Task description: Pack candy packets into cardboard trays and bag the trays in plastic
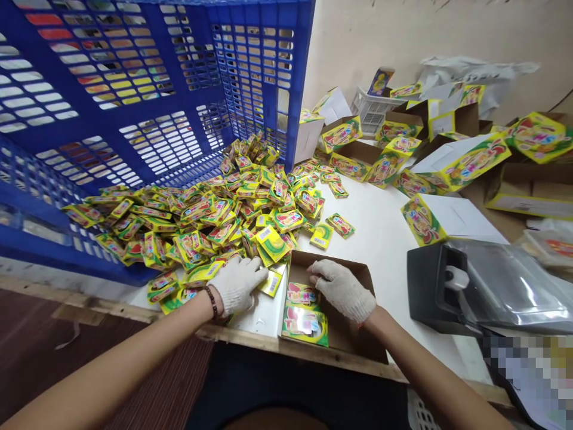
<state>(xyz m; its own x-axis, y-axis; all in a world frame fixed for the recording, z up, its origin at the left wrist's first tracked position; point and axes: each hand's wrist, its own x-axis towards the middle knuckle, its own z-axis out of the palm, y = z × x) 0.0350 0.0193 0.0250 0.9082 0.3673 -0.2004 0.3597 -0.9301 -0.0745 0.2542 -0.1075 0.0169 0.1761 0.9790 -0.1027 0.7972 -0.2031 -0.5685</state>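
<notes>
A big heap of small yellow-green packets [210, 215] spills from a tipped blue plastic crate [134, 89] onto a white table [385, 233]. My left hand [237, 283], in a white glove, rests on the near edge of the heap, touching a packet [271, 282]. My right hand [342, 289], also gloved, reaches into an open brown cardboard box [367, 280] at the table's front edge, fingers on packets [304, 310] lying inside it. Whether either hand grips a packet is hidden by the fingers.
Many open printed cartons [447, 161] are piled at the back right against the wall. A black machine with a clear cover [483, 286] stands to the right of the box. A white basket [371, 110] sits behind the cartons. The wooden table edge [250, 337] runs close to me.
</notes>
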